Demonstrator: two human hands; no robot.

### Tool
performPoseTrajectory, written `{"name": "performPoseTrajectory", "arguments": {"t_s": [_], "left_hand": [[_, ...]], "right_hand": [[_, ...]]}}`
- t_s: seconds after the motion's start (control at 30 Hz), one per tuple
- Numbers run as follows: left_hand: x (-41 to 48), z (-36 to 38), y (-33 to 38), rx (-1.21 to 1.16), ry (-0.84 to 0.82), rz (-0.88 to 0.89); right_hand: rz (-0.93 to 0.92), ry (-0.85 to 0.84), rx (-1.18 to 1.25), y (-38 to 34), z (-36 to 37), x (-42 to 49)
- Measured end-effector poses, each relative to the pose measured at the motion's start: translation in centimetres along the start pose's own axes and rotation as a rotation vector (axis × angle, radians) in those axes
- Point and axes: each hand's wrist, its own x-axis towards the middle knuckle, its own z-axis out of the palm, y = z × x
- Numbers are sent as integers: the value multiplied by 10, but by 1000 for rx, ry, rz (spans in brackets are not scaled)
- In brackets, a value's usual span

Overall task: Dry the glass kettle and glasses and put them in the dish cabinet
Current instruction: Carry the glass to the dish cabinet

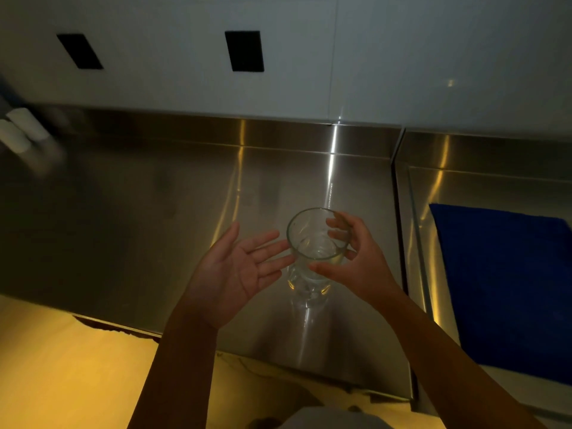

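At the far left edge of the counter point(139, 227), two white cylinders point(18, 131) are lying blurred, too unclear to name. Behind the back edge a white wall panel point(185, 88) is showing two dark rectangular openings point(244, 51).

Right of the counter's middle, the left hand point(241, 270) is reaching in palm up with its fingers straight and spread, gripping nothing. Its fingertips are sitting right at the side of the glass point(309, 243), though whether they are touching it cannot be told.

The glass is standing upright, mouth up, near the counter's right edge and about midway between back and front. Whether its base is resting on the steel or hanging just above it cannot be told. The right hand point(362, 261) is holding it near the rim, fingers curling round the far side and thumb pressing the near side.

Past the seam, on the next counter point(464, 181), a blue cloth point(507, 289) is lying flat toward the front right.
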Motion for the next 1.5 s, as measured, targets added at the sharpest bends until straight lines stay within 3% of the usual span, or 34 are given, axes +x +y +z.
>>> {"name": "performPoseTrajectory", "arguments": {"t_s": [0.83,1.1,1.3,1.5], "left_hand": [[16,-17,-20,99,95,-58],[20,-30,-26,81,122,-77],[33,-41,-41,57,198,-162],[51,-35,-53,-16,137,-283]], "right_hand": [[43,-41,-27,42,14,1],[78,-135,21,51,15,-1],[137,-190,11,70,18,0],[148,-195,24,78,22,3]]}}
